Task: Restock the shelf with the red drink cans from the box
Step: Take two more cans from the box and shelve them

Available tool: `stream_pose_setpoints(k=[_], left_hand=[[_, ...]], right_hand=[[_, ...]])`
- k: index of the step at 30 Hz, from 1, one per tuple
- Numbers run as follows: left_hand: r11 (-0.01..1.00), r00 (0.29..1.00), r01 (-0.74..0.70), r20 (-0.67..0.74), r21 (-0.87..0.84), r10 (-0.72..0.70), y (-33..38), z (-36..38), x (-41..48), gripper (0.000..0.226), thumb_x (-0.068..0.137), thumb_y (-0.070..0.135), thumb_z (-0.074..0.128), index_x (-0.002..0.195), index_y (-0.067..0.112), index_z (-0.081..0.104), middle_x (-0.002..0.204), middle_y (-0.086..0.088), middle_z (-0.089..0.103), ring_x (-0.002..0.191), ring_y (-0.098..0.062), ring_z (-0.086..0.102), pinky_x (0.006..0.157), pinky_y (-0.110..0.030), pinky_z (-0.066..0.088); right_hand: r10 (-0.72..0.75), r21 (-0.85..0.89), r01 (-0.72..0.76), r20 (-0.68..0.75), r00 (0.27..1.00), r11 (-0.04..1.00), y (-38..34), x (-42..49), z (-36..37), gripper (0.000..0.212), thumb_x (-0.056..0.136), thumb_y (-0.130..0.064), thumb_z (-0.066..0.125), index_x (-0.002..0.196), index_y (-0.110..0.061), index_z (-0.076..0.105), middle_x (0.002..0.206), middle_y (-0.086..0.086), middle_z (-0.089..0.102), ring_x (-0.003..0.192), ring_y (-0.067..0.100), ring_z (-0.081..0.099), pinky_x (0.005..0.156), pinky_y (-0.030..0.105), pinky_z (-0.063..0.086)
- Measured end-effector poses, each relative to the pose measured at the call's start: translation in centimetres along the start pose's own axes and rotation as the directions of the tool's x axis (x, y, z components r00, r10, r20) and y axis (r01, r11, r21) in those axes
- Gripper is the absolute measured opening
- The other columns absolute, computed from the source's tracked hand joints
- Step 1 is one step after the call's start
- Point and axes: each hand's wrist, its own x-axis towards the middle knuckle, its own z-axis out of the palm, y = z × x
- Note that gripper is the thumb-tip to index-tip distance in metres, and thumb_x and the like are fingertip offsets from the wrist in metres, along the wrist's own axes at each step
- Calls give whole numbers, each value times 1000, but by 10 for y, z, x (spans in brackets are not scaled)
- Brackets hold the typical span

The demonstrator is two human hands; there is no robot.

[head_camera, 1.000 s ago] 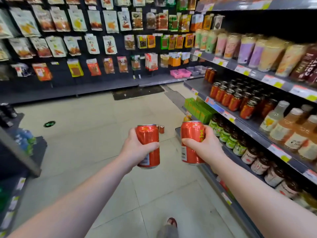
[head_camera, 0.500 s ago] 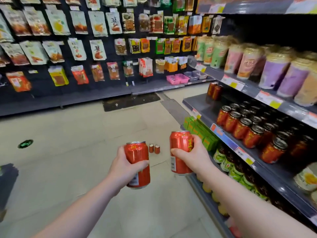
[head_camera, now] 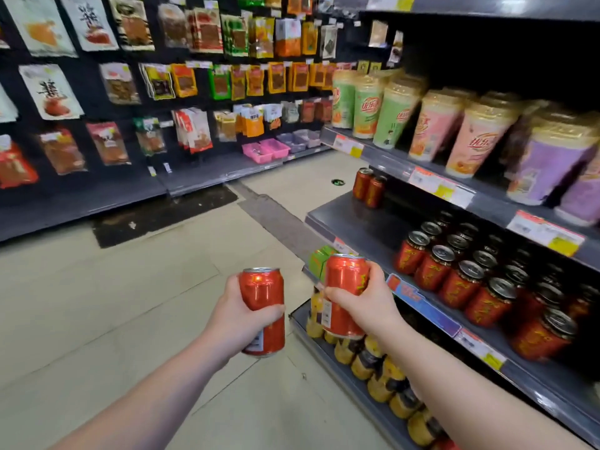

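Note:
My left hand (head_camera: 238,323) grips a red drink can (head_camera: 262,293) upright over the aisle floor. My right hand (head_camera: 368,303) holds a second red can (head_camera: 344,277) upright, just left of the shelf's front edge. On the middle grey shelf (head_camera: 360,225) to the right stand several rows of the same red cans (head_camera: 461,280). Two more red cans (head_camera: 368,188) stand apart at that shelf's far end, with bare shelf between them and the rows. The box is out of view.
Tall cup drinks (head_camera: 431,125) fill the shelf above. Yellow-labelled bottles (head_camera: 373,362) and green cartons (head_camera: 318,261) line the lower shelf. Hanging snack packets (head_camera: 181,82) cover the far wall, with pink trays (head_camera: 266,150) below. Tiled floor (head_camera: 130,303) stretches to the left.
The view has moved forward and turned right toward the shelf, and both hands with their cans have come closer to its front edge. The two small cans on the floor have left the view.

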Motion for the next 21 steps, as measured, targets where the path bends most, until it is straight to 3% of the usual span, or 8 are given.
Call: stream_pose_setpoints(k=[4, 11, 21], left_hand=[[997, 997, -61, 56, 52, 58, 15, -12, 80, 65, 63, 25, 81, 114, 28, 41, 95, 7, 58, 85, -8, 59, 67, -27, 48], [994, 982, -96, 167, 61, 84, 34, 16, 196, 65, 61, 30, 83, 109, 32, 39, 93, 11, 56, 85, -4, 56, 71, -29, 45], [988, 965, -125, 244, 92, 99, 41, 75, 338, 60, 61, 29, 82, 97, 47, 39, 90, 16, 58, 79, 3, 56, 58, -16, 40]], right_hand=[[62, 44, -58, -84, 995, 997, -12, 55, 23, 77, 63, -34, 80, 126, -28, 36, 115, -1, 55, 101, 18, 56, 86, 38, 50], [121, 27, -118, -230, 966, 993, 2, 160, 24, 63, 62, -34, 80, 109, -33, 38, 102, -5, 56, 86, 8, 56, 73, 28, 43], [232, 36, -250, -511, 828, 968, 56, 343, 0, 72, 61, -29, 85, 117, -11, 45, 112, 9, 58, 102, 26, 58, 90, 39, 47]])
